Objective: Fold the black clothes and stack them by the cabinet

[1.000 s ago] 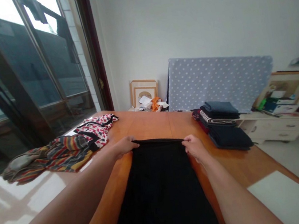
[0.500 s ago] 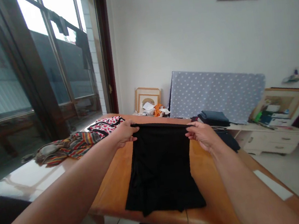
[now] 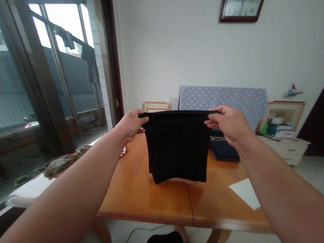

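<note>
A black garment (image 3: 179,147) hangs stretched between my two hands, its top edge pulled straight and level. My left hand (image 3: 132,125) pinches the top left corner, and my right hand (image 3: 230,122) pinches the top right one. The lower edge hangs in the air above the wooden table (image 3: 138,192); whether it is trousers, shorts or a skirt I cannot tell. Behind my right hand lies a stack of dark folded clothes (image 3: 225,152), partly hidden.
A striped, crumpled cloth (image 3: 63,165) lies at the table's left end, partly behind my left arm. White paper (image 3: 245,192) rests on the right of the tabletop. Farther back are a dotted grey-blue panel (image 3: 221,93) and a white cabinet (image 3: 291,148).
Both hands have lifted the black garment, and its lower edge has come up off the table, hanging shorter. My view has tilted up, showing the whole wall clock.
</note>
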`<state>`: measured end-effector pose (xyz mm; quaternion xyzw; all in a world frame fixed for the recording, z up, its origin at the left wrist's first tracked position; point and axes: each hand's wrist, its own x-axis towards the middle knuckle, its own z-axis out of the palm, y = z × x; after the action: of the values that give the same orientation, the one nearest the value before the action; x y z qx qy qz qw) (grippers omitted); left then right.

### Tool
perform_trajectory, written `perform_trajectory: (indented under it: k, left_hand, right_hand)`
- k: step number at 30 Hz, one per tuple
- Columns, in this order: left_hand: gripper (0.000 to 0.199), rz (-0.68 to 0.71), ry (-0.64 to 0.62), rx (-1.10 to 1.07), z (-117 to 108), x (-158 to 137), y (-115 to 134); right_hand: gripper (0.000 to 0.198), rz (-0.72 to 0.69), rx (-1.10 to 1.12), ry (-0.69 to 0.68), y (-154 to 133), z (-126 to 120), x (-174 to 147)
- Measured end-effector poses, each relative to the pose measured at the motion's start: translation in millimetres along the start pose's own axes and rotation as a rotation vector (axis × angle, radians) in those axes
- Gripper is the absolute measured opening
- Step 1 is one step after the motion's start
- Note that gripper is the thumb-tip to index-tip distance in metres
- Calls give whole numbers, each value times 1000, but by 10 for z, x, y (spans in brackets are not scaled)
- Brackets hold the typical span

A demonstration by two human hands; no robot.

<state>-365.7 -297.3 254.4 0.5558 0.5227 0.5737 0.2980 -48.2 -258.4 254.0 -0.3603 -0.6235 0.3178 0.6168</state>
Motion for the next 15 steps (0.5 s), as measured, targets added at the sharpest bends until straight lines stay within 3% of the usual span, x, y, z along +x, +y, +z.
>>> perform_trajectory:
  k: [9, 15]
  left_hand:
    - [20, -28, -56, -85, 88, -138, 67]
    - [21, 25, -117, -85, 68, -276, 172]
  right_hand:
    - [15, 48, -26, 18, -44, -204, -147]
    - [16, 50, -12, -1, -102, -332, -279]
